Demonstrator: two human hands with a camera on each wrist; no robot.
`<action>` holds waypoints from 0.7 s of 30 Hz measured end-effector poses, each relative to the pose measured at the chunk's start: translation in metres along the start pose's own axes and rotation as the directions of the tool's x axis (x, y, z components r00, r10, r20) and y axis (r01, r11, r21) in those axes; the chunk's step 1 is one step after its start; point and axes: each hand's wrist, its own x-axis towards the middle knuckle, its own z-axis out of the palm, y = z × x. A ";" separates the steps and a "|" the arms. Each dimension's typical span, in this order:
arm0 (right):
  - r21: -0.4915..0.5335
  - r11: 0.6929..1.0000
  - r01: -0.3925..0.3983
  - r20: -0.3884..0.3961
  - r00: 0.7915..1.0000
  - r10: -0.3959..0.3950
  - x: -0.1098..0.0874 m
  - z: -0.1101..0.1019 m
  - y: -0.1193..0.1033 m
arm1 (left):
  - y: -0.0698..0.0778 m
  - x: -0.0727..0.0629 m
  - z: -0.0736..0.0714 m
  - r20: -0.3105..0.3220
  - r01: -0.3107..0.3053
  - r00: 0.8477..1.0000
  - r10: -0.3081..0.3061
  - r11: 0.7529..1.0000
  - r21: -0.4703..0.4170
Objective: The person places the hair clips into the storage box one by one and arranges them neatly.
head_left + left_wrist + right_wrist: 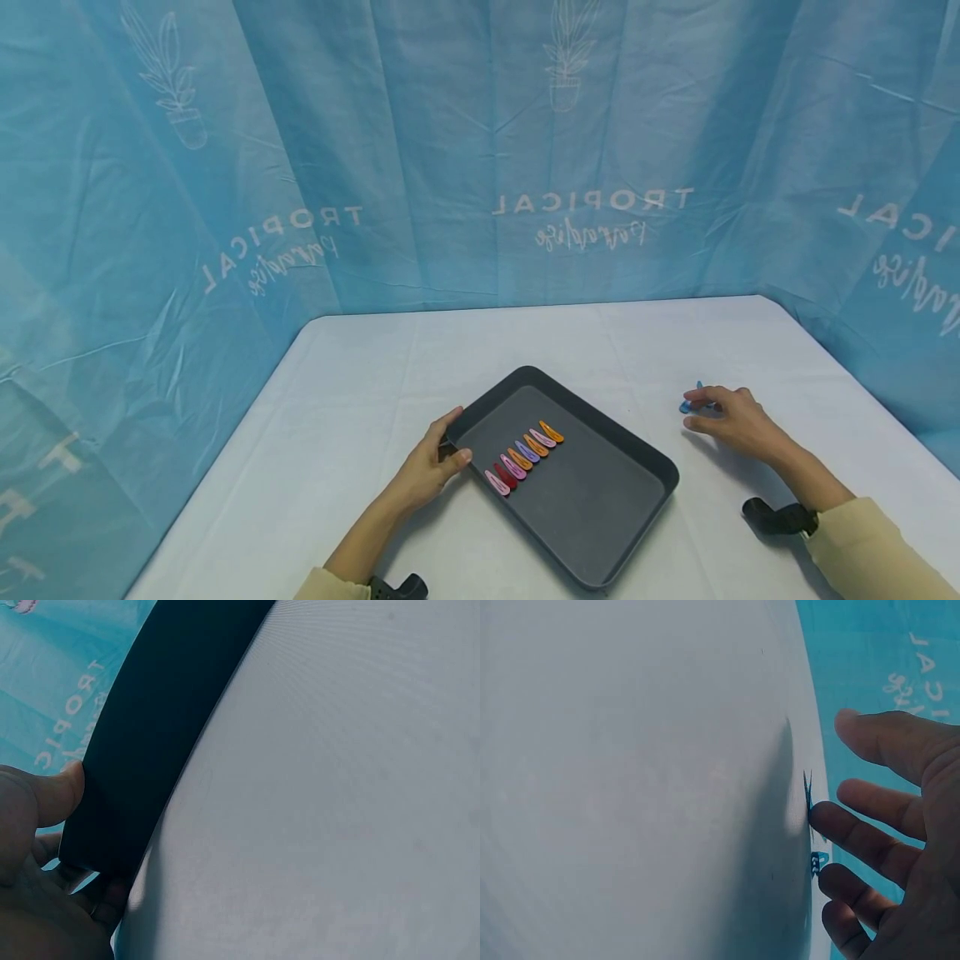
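Note:
A dark grey tray (592, 508) lies at an angle on the white table. My left hand (429, 471) grips its left corner, thumb over the rim and the other fingers around the outside. Along that side of the tray runs a slanting row of several snap hair clips (521, 460) in pink, red, orange and lavender. To the right of the tray, my right hand (738, 423) reaches low over a small blue object (686, 407) on the cloth. In the right wrist view its fingers are spread, with fingertips right at a thin pointed blue piece (808, 791) and a patterned blue bit (819, 862).
White cloth covers the table (390, 367). Blue curtains (450, 150) with mirrored lettering hang behind it and at both sides. A black wrist device (776, 518) sits on my right wrist, another (401, 588) on my left.

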 end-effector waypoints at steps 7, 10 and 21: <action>-0.035 0.999 -0.009 -0.034 0.999 0.008 -0.001 0.000 0.002 | -0.001 0.001 0.001 0.002 0.011 1.000 -0.011 1.000 -0.013; -0.051 0.998 -0.028 -0.041 0.999 0.026 0.000 0.000 0.004 | -0.001 0.000 0.001 0.011 0.020 1.000 -0.020 1.000 -0.010; -0.048 0.999 -0.025 -0.025 0.999 0.024 0.008 -0.001 0.001 | -0.001 0.000 0.000 0.013 0.007 1.000 -0.008 1.000 0.025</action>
